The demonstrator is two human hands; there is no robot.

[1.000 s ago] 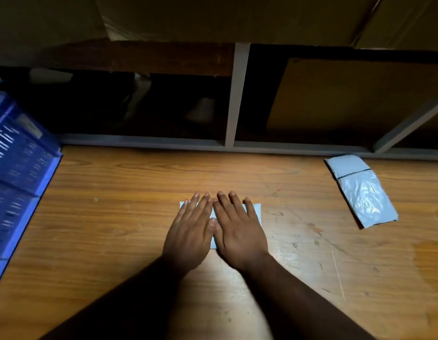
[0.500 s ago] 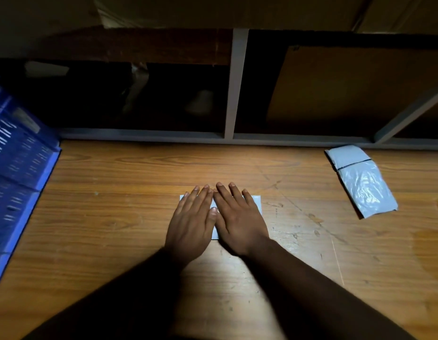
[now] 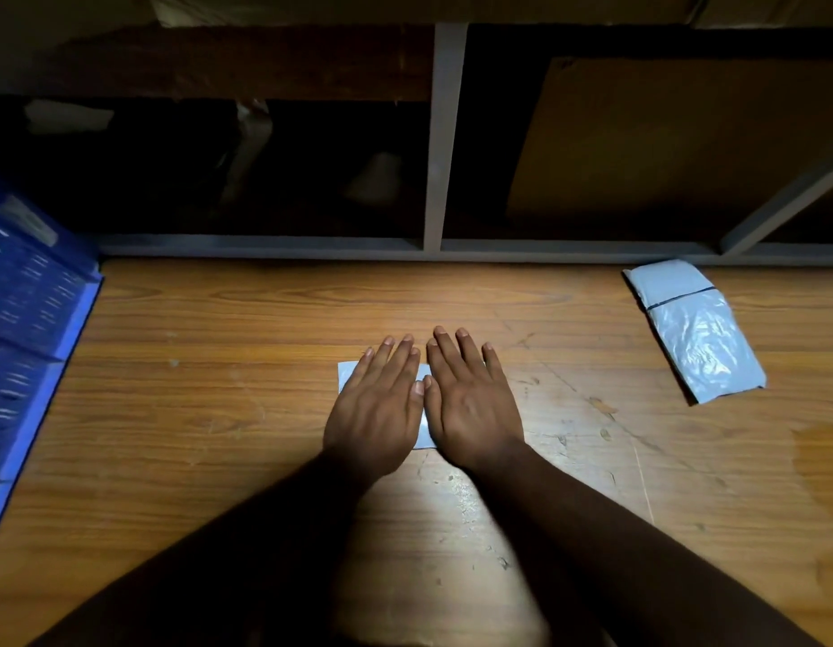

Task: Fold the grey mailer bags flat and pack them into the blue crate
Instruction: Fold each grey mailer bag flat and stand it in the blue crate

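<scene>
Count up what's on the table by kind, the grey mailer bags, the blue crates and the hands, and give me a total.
Grey mailer bags: 2, a folded mailer bag under the left hand and right hand, and a loose mailer bag far right
Blue crates: 1, the blue crate at the left edge
Hands: 2
Total: 5

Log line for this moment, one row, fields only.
step: flattening fold | left hand: flat on folded mailer | right hand: flat on it | second mailer: far right, untouched | blue crate: left edge
</scene>
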